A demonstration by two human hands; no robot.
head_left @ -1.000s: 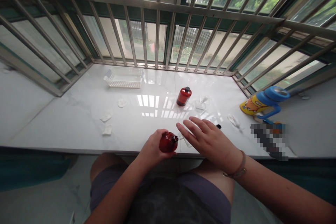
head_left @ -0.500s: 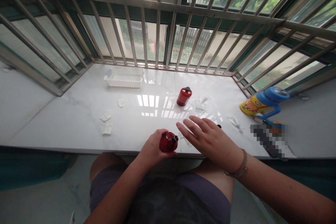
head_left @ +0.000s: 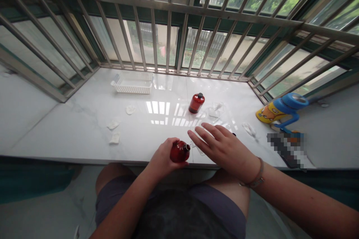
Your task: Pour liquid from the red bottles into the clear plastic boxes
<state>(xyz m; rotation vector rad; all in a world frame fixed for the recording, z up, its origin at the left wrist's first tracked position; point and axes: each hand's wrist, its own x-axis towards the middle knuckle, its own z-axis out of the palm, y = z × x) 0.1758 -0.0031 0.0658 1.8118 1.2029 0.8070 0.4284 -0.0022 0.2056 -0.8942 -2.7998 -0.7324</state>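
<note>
My left hand (head_left: pixel 162 157) is wrapped round a red-brown bottle (head_left: pixel 178 152) at the counter's front edge. That bottle is uncapped and its open neck tilts to the right. To its right, my right hand (head_left: pixel 217 145) hovers palm down with the fingers stretched out, apart from the bottle. A small clear item (head_left: pixel 199 150) lies partly hidden under the right hand's fingers. Just past that hand shows a bit of a small black thing (head_left: pixel 234 134), perhaps a cap. Farther back stands a second red-brown bottle (head_left: pixel 197 103) with a black cap on it.
A white plastic basket (head_left: pixel 133 89) sits at the back left. Several crumpled white tissues (head_left: pixel 114 138) lie on the left, another (head_left: pixel 249 129) on the right. Clear plastic pieces (head_left: pixel 215 112) lie near the capped bottle. A blue and yellow flask (head_left: pixel 280 108) stands right. Metal bars (head_left: pixel 168 5) close off the window.
</note>
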